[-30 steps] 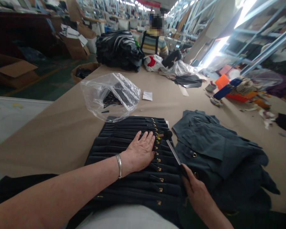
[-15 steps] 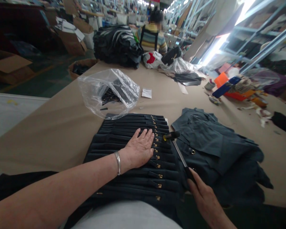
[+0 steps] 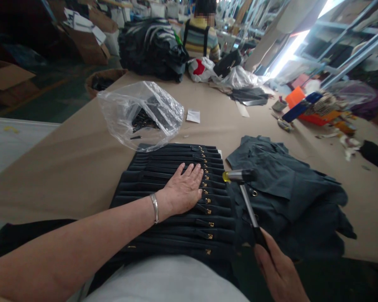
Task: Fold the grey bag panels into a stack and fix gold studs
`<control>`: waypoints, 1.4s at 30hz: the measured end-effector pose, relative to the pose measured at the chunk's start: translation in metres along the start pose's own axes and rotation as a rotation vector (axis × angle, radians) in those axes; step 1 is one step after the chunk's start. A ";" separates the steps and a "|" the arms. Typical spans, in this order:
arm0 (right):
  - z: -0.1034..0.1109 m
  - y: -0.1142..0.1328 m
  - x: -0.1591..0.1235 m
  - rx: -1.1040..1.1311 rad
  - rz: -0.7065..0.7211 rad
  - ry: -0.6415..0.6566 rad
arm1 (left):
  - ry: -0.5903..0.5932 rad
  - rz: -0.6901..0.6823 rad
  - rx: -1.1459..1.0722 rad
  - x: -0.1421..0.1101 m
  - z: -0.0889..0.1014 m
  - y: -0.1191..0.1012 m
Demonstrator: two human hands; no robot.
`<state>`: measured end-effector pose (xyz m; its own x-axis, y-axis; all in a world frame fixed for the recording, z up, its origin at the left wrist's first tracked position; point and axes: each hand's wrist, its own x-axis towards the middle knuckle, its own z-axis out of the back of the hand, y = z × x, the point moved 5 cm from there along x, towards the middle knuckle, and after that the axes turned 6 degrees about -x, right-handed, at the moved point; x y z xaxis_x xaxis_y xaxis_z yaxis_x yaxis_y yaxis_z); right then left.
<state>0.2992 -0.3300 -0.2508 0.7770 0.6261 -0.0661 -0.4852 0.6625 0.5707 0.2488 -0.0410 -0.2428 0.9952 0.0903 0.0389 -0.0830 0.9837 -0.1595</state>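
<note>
My left hand (image 3: pixel 185 188) lies flat, fingers stretched, on a row of overlapping dark fabric pieces (image 3: pixel 138 184). Each of these pieces carries a zipper with a gold-coloured slider (image 3: pixel 208 200), and the sliders form a line just right of my fingertips. My right hand (image 3: pixel 277 264) is wrapped round the black grip of a hammer (image 3: pixel 248 205) with a metal shaft. The hammer's head, yellow at one end and black at the other, is raised just right of the zipper row. Beneath and beyond it lies a heap of dark grey-green fabric pieces (image 3: pixel 280 184), one with a gold ring.
A clear plastic bag (image 3: pixel 113 113) of small dark parts lies beyond the zipper row, beside a small white packet (image 3: pixel 193 116). An orange bin (image 3: pixel 318 117) stands at the right. Farther back are a dark fabric stack (image 3: pixel 151 50) and a seated person (image 3: pixel 198 40).
My right hand has moved the hammer to the right, away from the zipper row. The left hand stays flat on the fabric. The view has tilted slightly downward.
</note>
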 end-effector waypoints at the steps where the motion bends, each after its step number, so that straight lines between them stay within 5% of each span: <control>1: 0.003 0.001 -0.005 0.014 0.014 -0.024 | 0.004 0.002 0.000 0.000 0.000 0.000; 5: -0.006 0.000 -0.009 -0.034 0.075 0.060 | 0.008 0.004 0.002 -0.002 -0.002 0.000; 9: -0.010 -0.007 0.003 -0.018 -0.058 0.131 | 0.008 0.002 -0.005 0.001 -0.001 0.002; 16: -0.019 0.021 -0.013 0.501 -0.272 0.223 | 0.026 0.049 -0.089 -0.026 0.022 -0.029; 21: -0.042 0.049 -0.010 0.669 -0.321 0.311 | 0.053 -0.027 -0.113 -0.054 0.002 -0.046; 26: -0.051 0.072 0.015 0.794 -0.256 0.346 | 0.020 -0.030 -0.096 -0.043 -0.012 -0.032; 38: -0.058 0.090 0.128 0.936 -0.287 0.240 | 0.086 0.048 -0.110 0.016 0.000 0.015; 42: -0.061 0.091 0.137 1.000 -0.288 0.223 | 0.041 0.077 -0.086 0.012 0.010 0.006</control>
<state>0.3372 -0.1590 -0.2582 0.6696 0.6281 -0.3964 0.3340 0.2220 0.9160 0.2601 -0.0323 -0.2338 0.9875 0.1567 -0.0166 -0.1559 0.9571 -0.2443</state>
